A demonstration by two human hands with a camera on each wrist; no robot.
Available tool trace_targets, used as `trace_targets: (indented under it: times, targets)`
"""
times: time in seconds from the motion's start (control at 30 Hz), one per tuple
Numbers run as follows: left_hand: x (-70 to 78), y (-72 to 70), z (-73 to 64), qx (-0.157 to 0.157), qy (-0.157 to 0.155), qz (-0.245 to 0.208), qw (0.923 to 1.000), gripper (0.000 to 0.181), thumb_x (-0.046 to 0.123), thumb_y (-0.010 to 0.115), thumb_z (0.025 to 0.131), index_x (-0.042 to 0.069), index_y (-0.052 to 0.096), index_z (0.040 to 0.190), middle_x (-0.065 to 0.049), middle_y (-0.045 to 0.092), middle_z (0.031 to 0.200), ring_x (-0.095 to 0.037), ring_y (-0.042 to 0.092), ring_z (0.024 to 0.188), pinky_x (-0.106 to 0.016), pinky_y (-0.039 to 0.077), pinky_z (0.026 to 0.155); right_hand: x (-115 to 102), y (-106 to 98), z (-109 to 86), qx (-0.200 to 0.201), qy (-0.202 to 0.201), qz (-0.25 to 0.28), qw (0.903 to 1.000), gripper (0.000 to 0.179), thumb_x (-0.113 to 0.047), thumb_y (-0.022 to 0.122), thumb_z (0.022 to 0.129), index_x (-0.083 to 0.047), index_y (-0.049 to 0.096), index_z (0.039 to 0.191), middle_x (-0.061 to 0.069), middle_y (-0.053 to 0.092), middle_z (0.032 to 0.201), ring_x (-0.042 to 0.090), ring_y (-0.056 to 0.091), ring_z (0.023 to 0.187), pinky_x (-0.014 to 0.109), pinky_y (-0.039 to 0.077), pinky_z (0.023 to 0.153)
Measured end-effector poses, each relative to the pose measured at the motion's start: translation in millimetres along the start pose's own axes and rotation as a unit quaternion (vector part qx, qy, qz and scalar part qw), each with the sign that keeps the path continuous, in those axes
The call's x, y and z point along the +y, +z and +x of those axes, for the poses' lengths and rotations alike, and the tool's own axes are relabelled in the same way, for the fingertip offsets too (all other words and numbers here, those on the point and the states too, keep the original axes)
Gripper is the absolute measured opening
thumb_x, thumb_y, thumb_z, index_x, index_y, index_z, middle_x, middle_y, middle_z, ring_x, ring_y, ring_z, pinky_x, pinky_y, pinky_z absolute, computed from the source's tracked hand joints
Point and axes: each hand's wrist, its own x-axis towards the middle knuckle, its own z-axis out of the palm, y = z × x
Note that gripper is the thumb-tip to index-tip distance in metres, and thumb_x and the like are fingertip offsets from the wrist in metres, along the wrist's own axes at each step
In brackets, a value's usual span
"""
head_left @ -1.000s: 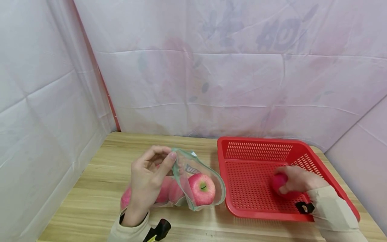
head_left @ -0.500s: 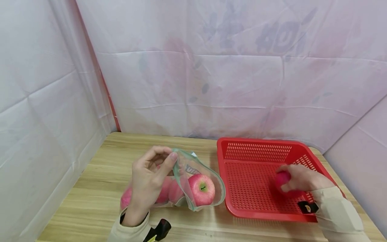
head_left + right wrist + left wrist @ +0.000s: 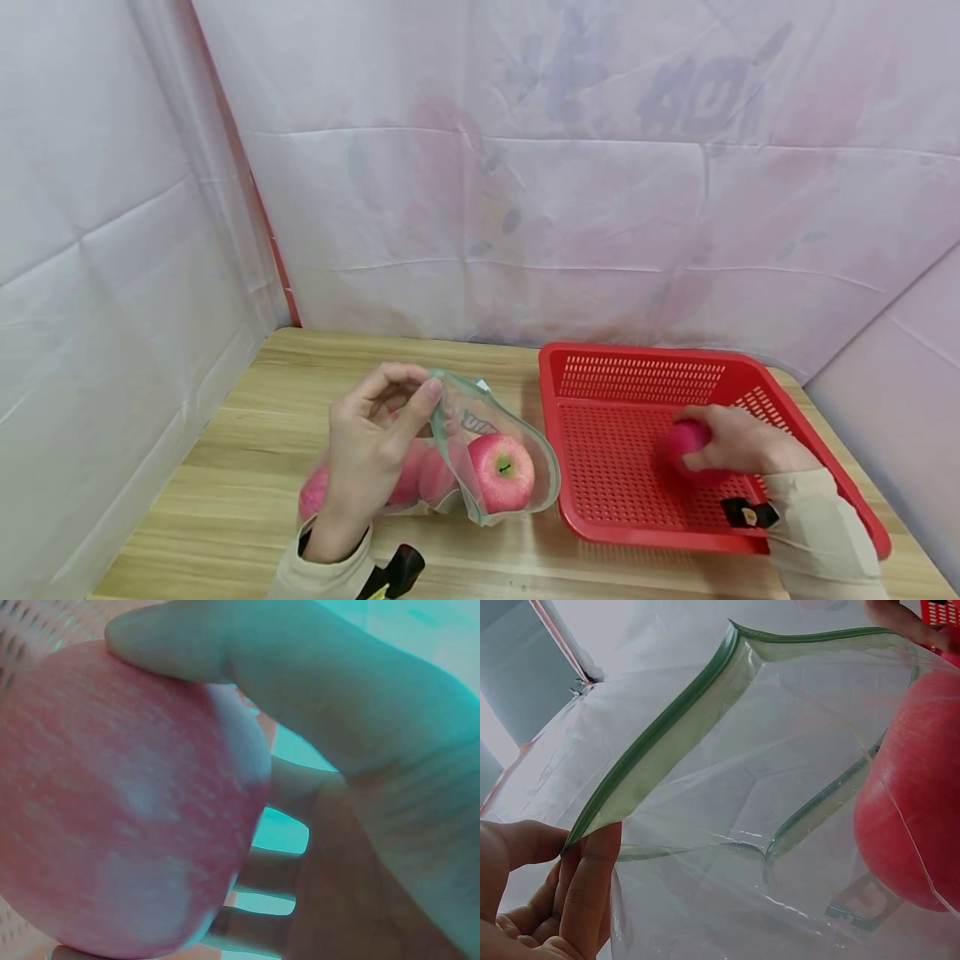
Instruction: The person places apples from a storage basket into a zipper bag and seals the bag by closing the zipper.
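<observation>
Between thumb and fingers, my left hand (image 3: 367, 450) pinches the green-edged rim of a clear zip bag (image 3: 697, 787), whose mouth gapes toward the basket. One red apple (image 3: 501, 473) shows at that mouth, stem facing out. More apples (image 3: 401, 479) lie further inside, partly covered by the hand. My right hand (image 3: 738, 437) grips another apple (image 3: 127, 802) within the right part of the red basket (image 3: 675, 538). In the right wrist view the thumb lies over this apple's top and the fingers wrap behind it.
The basket stands on a wooden table (image 3: 247, 433), just right of the bag. Pale printed sheets (image 3: 585, 208) hang behind the table and along both sides. Bare wood shows left of the bag and in front of the basket.
My right hand, with the apple in its grip, shifted slightly right and then back left inside the basket. The left hand and the bag stay where they were.
</observation>
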Motion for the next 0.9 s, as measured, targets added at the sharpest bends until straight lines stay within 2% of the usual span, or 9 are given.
trace_targets:
  times: [0.37,0.57,0.9]
  targets:
    - [-1.3,-0.4,0.2,-0.001,-0.003,0.001,1.0,0.007,-0.012,0.066,0.091,-0.011,0.065,0.098,-0.001,0.069,0.085,-0.01,0.069,0.07,-0.027,0.061,0.055,-8,-2,-0.5,0.056,-0.019,0.044,0.9973,0.061,-0.021,0.087,0.076,0.0,0.062,0.128,0.011,0.068,0.097,0.021,0.062,0.083,0.032,0.053,0.065]
    - [-4.6,2.3,-1.5,-0.007,-0.011,0.003,0.9999,0.007,-0.011,0.066,0.092,-0.011,0.065,0.099,-0.002,0.07,0.086,-0.011,0.069,0.07,-0.03,0.062,0.055,-4,1,-6.1,0.083,-0.021,0.063,0.9943,0.062,-0.025,0.086,0.081,0.0,0.06,0.132,0.011,0.067,0.101,0.02,0.061,0.084,0.029,0.053,0.062]
    - [-11.1,7.1,-6.5,-0.015,-0.01,0.016,0.9997,0.007,-0.01,0.066,0.093,-0.009,0.066,0.1,-0.003,0.07,0.086,-0.013,0.071,0.071,-0.033,0.062,0.056,-5,4,-8.8,0.133,-0.031,0.06,0.9888,0.066,-0.027,0.088,0.079,0.0,0.06,0.132,0.012,0.067,0.107,0.02,0.061,0.085,0.028,0.053,0.06]
